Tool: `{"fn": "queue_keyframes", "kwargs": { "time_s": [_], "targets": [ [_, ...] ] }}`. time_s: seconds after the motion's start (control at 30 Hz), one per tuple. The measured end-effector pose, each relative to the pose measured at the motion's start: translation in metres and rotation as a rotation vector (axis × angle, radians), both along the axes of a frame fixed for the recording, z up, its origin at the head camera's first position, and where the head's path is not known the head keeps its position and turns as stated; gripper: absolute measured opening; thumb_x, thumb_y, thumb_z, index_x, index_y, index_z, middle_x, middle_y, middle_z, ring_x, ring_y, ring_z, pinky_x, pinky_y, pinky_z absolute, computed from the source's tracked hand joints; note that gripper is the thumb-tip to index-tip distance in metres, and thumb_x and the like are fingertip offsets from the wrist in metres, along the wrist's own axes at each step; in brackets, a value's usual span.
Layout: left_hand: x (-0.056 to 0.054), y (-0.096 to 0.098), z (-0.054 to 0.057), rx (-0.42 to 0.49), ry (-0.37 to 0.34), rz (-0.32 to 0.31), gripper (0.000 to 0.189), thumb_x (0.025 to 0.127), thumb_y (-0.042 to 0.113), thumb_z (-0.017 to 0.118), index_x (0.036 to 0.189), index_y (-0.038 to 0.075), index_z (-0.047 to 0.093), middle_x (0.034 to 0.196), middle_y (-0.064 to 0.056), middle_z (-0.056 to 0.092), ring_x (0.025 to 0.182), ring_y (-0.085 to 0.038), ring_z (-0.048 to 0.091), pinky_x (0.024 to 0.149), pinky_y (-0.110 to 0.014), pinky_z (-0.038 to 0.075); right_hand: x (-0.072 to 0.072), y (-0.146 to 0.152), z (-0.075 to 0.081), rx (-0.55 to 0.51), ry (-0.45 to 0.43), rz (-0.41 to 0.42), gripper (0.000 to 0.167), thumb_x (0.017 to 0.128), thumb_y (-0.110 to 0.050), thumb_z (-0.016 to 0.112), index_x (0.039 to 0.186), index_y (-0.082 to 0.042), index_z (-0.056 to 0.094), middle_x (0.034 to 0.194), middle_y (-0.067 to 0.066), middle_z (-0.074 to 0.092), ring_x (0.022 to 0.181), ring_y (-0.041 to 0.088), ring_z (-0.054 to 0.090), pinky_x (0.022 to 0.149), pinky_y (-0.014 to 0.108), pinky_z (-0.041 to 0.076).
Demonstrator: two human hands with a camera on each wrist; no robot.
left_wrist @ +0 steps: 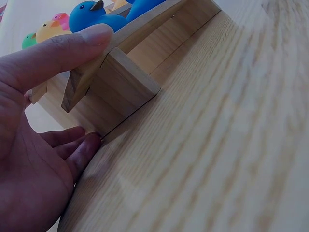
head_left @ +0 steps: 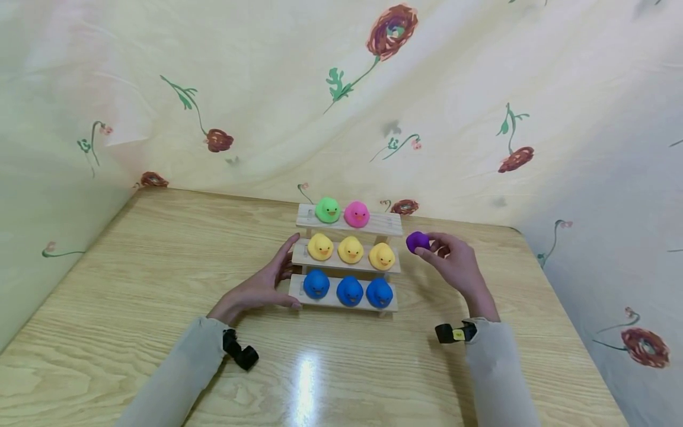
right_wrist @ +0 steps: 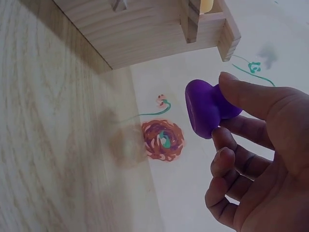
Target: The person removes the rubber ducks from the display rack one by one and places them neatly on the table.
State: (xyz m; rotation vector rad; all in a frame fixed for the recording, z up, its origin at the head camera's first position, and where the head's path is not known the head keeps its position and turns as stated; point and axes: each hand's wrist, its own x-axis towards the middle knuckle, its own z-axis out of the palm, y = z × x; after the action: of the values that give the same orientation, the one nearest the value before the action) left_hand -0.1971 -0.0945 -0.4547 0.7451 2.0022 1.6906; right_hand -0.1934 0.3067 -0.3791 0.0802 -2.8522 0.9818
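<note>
Sleeves (head_left: pixel 501 373) foremost, right fingers (right_wrist: pixel 251 163) pinch the purple duck (right_wrist: pixel 208 107), tipped sideways, base leftward; left fingers (left_wrist: pixel 85 153) grip the rack (head_left: pixel 385 223).

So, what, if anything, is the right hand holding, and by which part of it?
The right hand holds a purple toy by its narrower end, between thumb and fingers; the wider end is free.

The head view is bright, with white glare on the tabletop (head_left: pixel 347 356) at bottom centre; both wrist views look dimmer.
</note>
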Motion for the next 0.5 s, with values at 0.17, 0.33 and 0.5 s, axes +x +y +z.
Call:
{"fn": "queue_keyframes", "kwargs": {
  "time_s": [0.17, 0.33, 0.5],
  "targets": [
    [0.0, 0.0, 0.0, 0.001, -0.001, 0.001, 0.13, 0.075, 0.015, 0.089, 0.16, 0.039, -0.007, 0.168, -0.021, 0.005, 0.155, -0.043, 0.015, 0.124, -0.06, 0.021, 0.0, 0.001, -0.004, 0.004, -0.008, 0.004, 0.044, 0.096, -0.033, 0.068, 0.128, -0.004, 0.065, 0.097, 0.014, 0.064, 0.084, 0.022, 0.053, 0.067, 0.024, 0.043],
    [0.0, 0.0, 0.0, 0.0, 0.001, -0.001, 0.131, 0.075, 0.016, 0.089, 0.16, 0.038, -0.008, 0.168, -0.021, 0.004, 0.155, -0.044, 0.014, 0.124, -0.061, 0.021, 0.0, 0.003, -0.009, 0.0, -0.039, 0.004, 0.045, 0.095, -0.034, 0.069, 0.128, -0.003, 0.064, 0.098, 0.016, 0.065, 0.086, 0.023, 0.056, 0.067, 0.024, 0.045],
    [0.0, 0.0, -0.001, 0.003, 0.005, -0.005, 0.132, 0.075, 0.015, 0.089, 0.161, 0.035, -0.009, 0.168, -0.021, 0.006, 0.154, -0.043, 0.015, 0.124, -0.061, 0.021, -0.003, 0.003, -0.016, 0.001, -0.076, 0.002, 0.048, 0.095, -0.034, 0.07, 0.13, -0.003, 0.063, 0.101, 0.016, 0.065, 0.091, 0.026, 0.058, 0.07, 0.025, 0.047]
  ]
}}
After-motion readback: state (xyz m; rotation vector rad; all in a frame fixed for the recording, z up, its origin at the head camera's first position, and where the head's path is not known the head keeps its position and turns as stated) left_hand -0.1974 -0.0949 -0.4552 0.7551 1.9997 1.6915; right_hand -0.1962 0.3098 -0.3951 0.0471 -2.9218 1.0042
